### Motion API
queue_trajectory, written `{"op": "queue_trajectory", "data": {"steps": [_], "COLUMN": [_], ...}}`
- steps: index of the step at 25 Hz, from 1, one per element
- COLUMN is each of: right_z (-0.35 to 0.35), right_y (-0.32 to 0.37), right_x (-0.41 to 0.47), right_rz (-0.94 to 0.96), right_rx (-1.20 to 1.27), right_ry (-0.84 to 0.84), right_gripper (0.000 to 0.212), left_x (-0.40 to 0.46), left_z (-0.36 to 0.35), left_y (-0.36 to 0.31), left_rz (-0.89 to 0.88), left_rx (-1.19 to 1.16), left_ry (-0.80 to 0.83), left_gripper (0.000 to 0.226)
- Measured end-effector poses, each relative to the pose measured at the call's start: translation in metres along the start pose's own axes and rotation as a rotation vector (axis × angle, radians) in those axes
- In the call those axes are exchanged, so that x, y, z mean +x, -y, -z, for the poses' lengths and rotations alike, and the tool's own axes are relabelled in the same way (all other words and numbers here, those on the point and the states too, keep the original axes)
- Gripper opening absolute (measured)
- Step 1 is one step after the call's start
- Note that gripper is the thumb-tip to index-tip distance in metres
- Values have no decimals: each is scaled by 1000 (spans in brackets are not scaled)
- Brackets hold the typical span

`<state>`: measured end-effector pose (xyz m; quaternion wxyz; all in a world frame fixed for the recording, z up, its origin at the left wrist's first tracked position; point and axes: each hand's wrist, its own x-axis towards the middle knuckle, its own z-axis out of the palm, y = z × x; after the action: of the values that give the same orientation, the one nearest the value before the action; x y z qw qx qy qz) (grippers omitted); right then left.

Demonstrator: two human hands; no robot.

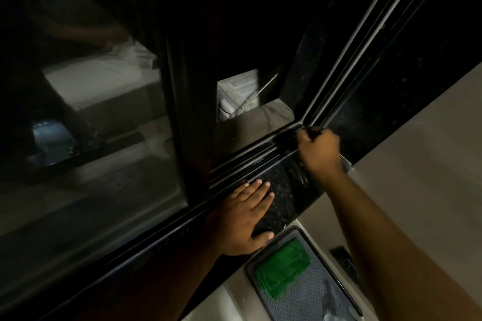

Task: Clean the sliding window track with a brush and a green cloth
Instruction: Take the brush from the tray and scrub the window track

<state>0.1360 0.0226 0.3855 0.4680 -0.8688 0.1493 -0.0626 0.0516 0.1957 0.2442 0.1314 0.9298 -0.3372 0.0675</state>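
The black sliding window track [260, 154] runs diagonally across the dark granite sill [284, 185]. My right hand [319, 151] is fisted at the track's right corner, gripping a dark brush handle [314, 131] whose head is hidden by blur and darkness. Fingers spread, my left hand [245, 216] lies flat on the sill beside the track and holds nothing. A folded green cloth [283, 267] lies in a tray [336, 279] below the sill.
The glass pane [86, 125] with its dark frame [193, 112] stands left of the open gap. The tray has a grey liner and a clear object at its lower end. A dark remote-like object [344, 260] lies right of the tray on a light surface.
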Motion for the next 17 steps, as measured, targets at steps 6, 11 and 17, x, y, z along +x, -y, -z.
{"op": "queue_trajectory", "data": {"steps": [6, 11, 17], "right_z": [10, -5, -25], "right_y": [-1, 18, 14], "right_x": [8, 4, -18], "right_rz": [-80, -6, 181], "right_rx": [66, 218, -256], "right_ry": [-212, -43, 220], "right_gripper": [31, 29, 30], "left_x": [1, -1, 1], "left_z": [1, 1, 1], "left_y": [-1, -1, -2], "left_rz": [-2, -2, 1], "left_rx": [0, -14, -28], "left_ry": [-2, -1, -2], "left_gripper": [80, 79, 80]}}
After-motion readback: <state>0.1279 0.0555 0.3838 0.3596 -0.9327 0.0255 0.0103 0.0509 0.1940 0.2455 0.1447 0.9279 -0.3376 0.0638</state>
